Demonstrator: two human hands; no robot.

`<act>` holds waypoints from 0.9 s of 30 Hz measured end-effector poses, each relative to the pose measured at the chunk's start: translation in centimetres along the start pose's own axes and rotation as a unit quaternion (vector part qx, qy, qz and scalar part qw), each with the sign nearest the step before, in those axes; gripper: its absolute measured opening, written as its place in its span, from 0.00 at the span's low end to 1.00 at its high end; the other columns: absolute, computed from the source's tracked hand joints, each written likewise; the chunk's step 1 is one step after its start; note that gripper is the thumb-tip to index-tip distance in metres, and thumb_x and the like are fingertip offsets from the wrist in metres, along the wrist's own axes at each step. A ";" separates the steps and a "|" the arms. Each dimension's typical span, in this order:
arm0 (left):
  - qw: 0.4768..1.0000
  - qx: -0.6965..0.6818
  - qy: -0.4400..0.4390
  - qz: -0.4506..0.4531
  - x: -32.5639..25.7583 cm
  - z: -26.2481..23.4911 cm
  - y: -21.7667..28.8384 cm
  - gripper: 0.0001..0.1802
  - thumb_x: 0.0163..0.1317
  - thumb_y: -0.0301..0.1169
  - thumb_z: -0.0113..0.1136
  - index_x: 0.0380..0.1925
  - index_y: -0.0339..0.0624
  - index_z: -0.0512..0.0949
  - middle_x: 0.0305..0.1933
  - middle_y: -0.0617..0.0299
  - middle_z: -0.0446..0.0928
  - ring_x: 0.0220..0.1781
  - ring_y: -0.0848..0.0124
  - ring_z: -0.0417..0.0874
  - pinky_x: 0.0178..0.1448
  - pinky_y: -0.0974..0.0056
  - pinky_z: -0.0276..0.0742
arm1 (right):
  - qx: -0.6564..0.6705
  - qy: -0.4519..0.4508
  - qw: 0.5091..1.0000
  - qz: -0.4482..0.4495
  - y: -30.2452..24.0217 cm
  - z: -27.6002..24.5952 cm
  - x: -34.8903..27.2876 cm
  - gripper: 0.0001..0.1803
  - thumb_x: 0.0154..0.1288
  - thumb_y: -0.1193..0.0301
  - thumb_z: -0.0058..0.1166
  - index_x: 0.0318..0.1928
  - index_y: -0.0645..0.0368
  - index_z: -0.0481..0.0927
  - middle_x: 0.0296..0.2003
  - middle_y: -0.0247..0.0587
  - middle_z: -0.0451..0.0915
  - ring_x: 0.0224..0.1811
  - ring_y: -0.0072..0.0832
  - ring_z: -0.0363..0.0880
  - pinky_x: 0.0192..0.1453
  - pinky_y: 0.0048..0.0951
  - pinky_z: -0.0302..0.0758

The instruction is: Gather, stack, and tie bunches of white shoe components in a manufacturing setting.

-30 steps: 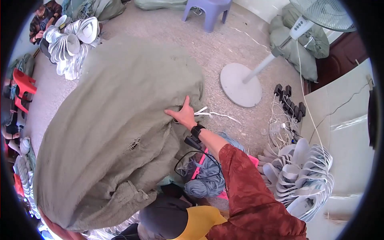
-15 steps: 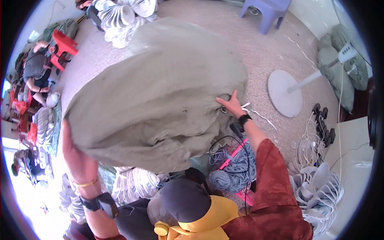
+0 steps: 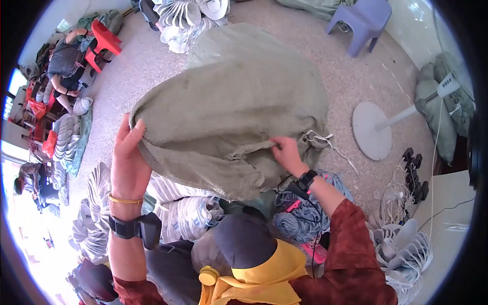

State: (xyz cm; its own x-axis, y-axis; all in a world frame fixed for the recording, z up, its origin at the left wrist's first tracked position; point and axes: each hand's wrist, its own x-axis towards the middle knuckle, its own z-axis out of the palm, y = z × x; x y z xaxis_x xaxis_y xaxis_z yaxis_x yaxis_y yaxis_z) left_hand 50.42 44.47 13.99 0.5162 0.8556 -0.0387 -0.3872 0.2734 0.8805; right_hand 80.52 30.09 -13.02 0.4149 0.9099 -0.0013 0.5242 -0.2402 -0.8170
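A large grey-green woven sack (image 3: 229, 96) spreads out in front of me, its near side creased and folded. My left hand (image 3: 131, 160) grips the sack's left edge, thumb on top and the other fingers partly behind the cloth. On the near right part of the sack, my right hand (image 3: 288, 156) pinches a raised fold between thumb and fingers. A white string (image 3: 323, 137) hangs from the sack's right corner, just beyond my right hand. Coils of blue-grey cord (image 3: 297, 223) lie below my right wrist, beside a pink strip (image 3: 314, 250).
Bundles of white curved pieces lie below the sack (image 3: 185, 218) and at the lower right (image 3: 401, 249). A round grey stand base (image 3: 372, 130) and black plugs with cables (image 3: 416, 173) are to the right. A purple stool (image 3: 358, 25) stands far; a person (image 3: 66, 61) sits far left by a red chair (image 3: 104, 43).
My right hand has left the sack's right corner, moving left and nearer to pinch a fold. My left hand has moved right with the left edge, and the sack looks narrower.
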 end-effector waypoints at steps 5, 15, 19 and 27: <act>0.994 0.112 0.017 0.009 2.2 -1.2 1.2 0.16 0.70 0.29 0.54 0.55 0.39 0.71 0.55 0.59 0.78 0.56 0.70 0.79 0.62 0.64 0.72 | -0.079 0.183 0.972 -0.126 -3.4 -7.1 4.8 0.13 0.51 0.79 0.53 0.38 0.60 0.84 0.33 0.51 0.80 0.42 0.49 0.77 0.47 0.43 0.74; 0.754 0.623 0.153 0.140 14.4 -6.5 -2.0 0.25 0.56 0.37 0.69 0.46 0.39 0.68 0.36 0.52 0.77 0.39 0.58 0.80 0.45 0.56 0.74 | 0.066 0.121 0.980 0.147 -8.9 -21.2 14.0 0.15 0.58 0.73 0.58 0.46 0.64 0.81 0.51 0.49 0.81 0.46 0.34 0.83 0.40 0.35 0.81; 0.600 0.683 0.118 0.400 14.0 -2.1 -5.5 0.28 0.46 0.28 0.69 0.47 0.36 0.67 0.46 0.47 0.70 0.51 0.48 0.69 0.56 0.49 0.67 | 0.269 0.128 0.954 0.037 -5.5 -17.8 16.2 0.34 0.58 0.66 0.65 0.63 0.66 0.68 0.54 0.50 0.79 0.48 0.32 0.83 0.48 0.31 0.82; 0.590 0.696 -0.085 0.401 9.9 7.9 -14.5 0.26 0.45 0.20 0.65 0.48 0.39 0.70 0.64 0.45 0.65 0.63 0.45 0.67 0.65 0.44 0.66 | -0.001 0.165 0.983 -0.078 -2.9 -11.7 15.1 0.37 0.57 0.60 0.69 0.60 0.67 0.67 0.48 0.52 0.81 0.44 0.36 0.84 0.48 0.36 0.80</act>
State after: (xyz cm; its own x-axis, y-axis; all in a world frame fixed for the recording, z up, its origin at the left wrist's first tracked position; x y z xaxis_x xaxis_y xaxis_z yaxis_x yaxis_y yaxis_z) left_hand 67.20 45.52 4.54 0.7077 0.3762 0.5980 0.3824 -0.9157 0.1236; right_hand 93.98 40.55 -3.89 0.5470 0.7769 0.3118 0.6024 -0.1067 -0.7910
